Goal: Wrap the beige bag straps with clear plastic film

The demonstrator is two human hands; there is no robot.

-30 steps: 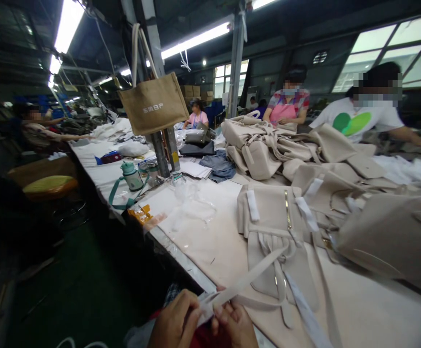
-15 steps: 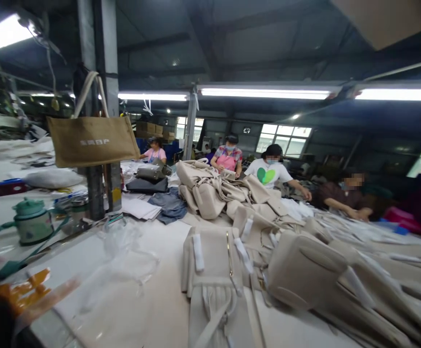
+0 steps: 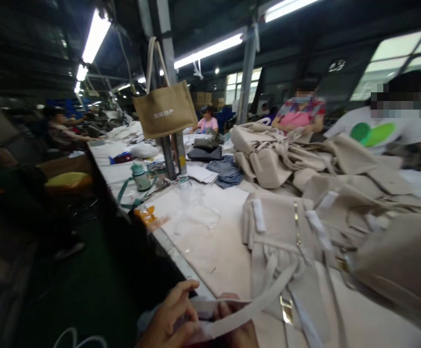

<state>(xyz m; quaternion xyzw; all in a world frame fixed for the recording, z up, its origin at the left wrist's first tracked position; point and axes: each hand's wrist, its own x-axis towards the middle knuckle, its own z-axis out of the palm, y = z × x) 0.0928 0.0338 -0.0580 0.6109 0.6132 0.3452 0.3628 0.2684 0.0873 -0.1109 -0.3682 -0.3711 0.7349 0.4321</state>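
Note:
At the bottom of the head view my left hand [image 3: 176, 314] has its thumb and fingers curled at the end of a pale beige strap [image 3: 246, 314], its index finger raised. My right hand [image 3: 237, 328] is closed on the same strap, partly hidden behind it. From my hands the strap curves up to a beige leather bag [image 3: 277, 217] lying on the table. This bag has a gold zipper [image 3: 297, 222], a gold buckle [image 3: 286, 309] and white wrapping on some parts.
More beige bags [image 3: 268, 162] are heaped at the back and right. A tan tote [image 3: 165, 111] hangs on a post. A green bottle [image 3: 140, 178], clear plastic and orange tape [image 3: 145, 215] lie near the table's left edge. Several co-workers sit or stand around.
The view has swung left and down, bringing the table's edge and dark floor into sight. Both my hands have come into view, holding the bag's strap.

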